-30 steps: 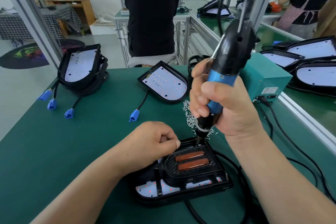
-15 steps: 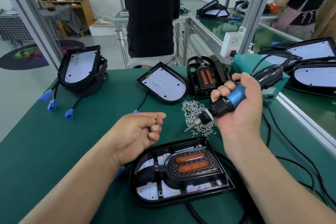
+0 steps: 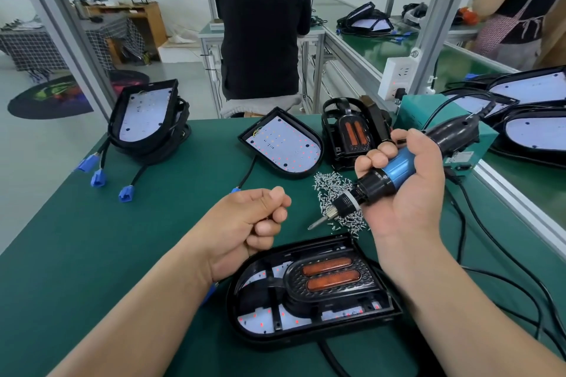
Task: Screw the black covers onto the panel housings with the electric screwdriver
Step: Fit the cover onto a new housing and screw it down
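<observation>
Green matting covered the bench [image 3: 92, 254] in front of me, and nearest my view lay the panel housing [image 3: 309, 294] with its black cover [image 3: 332, 280] seated on it, two orange strips showing through the cover's mesh. My right hand [image 3: 407, 193] was wrapped firmly around the blue grip of the electric screwdriver [image 3: 395, 168], holding it tilted above the mat so that the bit pointed down and to the left, clear of the housing and hanging just over the near edge of the screw pile [image 3: 337, 193]. My left hand [image 3: 245, 229] hovered beside the housing's far left corner, curled into a loose fist with thumb against forefinger; I could not tell whether it pinched a screw. Farther back on the mat sat an uncovered housing [image 3: 284, 144] with its white LED board facing up, its cable running toward a blue connector partly hidden behind my left hand. Just right of it stood a stack of black covers [image 3: 352, 131], tilted up. At the left edge of the bench a stack of housings [image 3: 147, 122] leaned upright, with three blue connectors [image 3: 98, 177] trailing from it on cables. Behind my right hand sat a teal power box [image 3: 428, 113], and the screwdriver's cord ran toward it. A person in dark clothing [image 3: 260, 46] stood beyond the bench.
</observation>
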